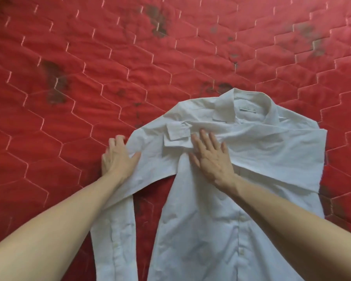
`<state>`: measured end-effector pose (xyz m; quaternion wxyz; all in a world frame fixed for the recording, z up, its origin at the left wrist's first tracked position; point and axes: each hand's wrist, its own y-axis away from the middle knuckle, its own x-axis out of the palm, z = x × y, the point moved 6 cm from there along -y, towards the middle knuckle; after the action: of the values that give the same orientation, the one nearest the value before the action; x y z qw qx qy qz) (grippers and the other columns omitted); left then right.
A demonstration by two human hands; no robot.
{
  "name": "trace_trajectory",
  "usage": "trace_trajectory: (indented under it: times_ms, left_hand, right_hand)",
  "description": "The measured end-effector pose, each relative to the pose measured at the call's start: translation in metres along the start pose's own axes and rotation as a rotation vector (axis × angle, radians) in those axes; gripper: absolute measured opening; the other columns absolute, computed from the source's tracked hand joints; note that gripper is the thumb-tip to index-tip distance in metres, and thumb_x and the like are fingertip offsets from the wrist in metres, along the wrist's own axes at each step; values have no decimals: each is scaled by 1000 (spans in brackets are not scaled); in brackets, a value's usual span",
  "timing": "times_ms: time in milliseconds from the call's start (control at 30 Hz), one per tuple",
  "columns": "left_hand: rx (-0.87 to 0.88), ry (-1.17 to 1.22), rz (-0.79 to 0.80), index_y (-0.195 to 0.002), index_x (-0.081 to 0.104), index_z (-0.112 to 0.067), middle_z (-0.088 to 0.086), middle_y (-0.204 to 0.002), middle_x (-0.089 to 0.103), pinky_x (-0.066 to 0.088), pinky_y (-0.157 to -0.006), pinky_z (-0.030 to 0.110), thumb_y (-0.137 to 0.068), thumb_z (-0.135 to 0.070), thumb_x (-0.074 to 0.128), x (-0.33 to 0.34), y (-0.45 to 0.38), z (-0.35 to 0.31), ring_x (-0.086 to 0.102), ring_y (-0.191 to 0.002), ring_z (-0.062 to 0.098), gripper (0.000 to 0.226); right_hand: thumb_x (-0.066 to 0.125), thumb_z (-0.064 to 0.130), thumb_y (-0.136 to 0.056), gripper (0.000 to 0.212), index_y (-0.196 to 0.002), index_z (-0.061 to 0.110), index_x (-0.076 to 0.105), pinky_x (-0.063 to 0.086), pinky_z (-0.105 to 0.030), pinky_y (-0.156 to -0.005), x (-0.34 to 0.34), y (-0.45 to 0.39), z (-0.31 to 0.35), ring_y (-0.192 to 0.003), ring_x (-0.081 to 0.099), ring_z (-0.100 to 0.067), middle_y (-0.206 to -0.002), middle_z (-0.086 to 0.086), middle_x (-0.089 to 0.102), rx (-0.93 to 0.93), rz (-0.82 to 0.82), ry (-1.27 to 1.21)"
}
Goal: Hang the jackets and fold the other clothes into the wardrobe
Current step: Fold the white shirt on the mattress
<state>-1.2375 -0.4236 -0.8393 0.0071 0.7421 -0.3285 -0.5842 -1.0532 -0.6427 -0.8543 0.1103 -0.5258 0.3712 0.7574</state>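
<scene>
White shirt [221,199] lies face-up, collar toward upper right of frame, spread on the red quilted bed [89,57] from centre to bottom. One sleeve is already folded across the chest with its cuff [177,133] at centre; the other sleeve [114,230] hangs down at lower left. Right hand [211,157] lies flat with fingers released, pressing the folded sleeve so it stays put, while the left hand [118,155] sits at the shirt's shoulder edge, fingers curled at the fabric edge, likely to fold that side in; actual pinch unclear.
</scene>
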Motion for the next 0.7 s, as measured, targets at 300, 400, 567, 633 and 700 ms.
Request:
trace_trajectory:
  times_ms: [300,400,567,633,700]
  left_hand:
    - [-34,522,591,-100,74,-8,4,-77,72,49,-48,25,-90,-7,68,-5,-9,9,62,-55,11,11]
    - [-55,574,675,-92,75,-7,-3,-73,73,46,-51,20,-89,-22,80,-11,-9,13,64,-55,7,16]
    - [34,604,512,-68,72,-11,-4,-68,70,49,-53,20,-82,-22,83,-44,-20,25,66,-64,10,21]
    - [60,609,479,-71,74,-9,-2,-67,69,49,-53,21,-84,-21,81,-60,-25,28,64,-61,11,19]
    - [79,581,472,-74,73,-7,1,-69,67,49,-58,27,-85,-25,81,-74,-29,33,60,-61,13,23]
  right_hand:
    - [29,46,-112,61,-167,27,10,8,-46,-130,-2,14,-15,-162,-7,-22,-175,3,-9,-26,42,129]
    - [27,49,-110,59,-164,28,16,10,-46,-129,-7,20,-16,-162,-3,-22,-176,6,-6,-17,58,165]
    - [34,54,-108,62,-161,24,21,12,-50,-129,-17,15,-2,-161,7,-26,-176,3,1,52,129,229]
    - [37,56,-106,64,-159,23,25,13,-52,-128,-23,11,3,-160,13,-25,-175,3,5,69,151,229]
    - [39,58,-105,65,-158,22,28,14,-53,-127,-28,8,6,-158,18,-25,-175,2,9,70,184,239]
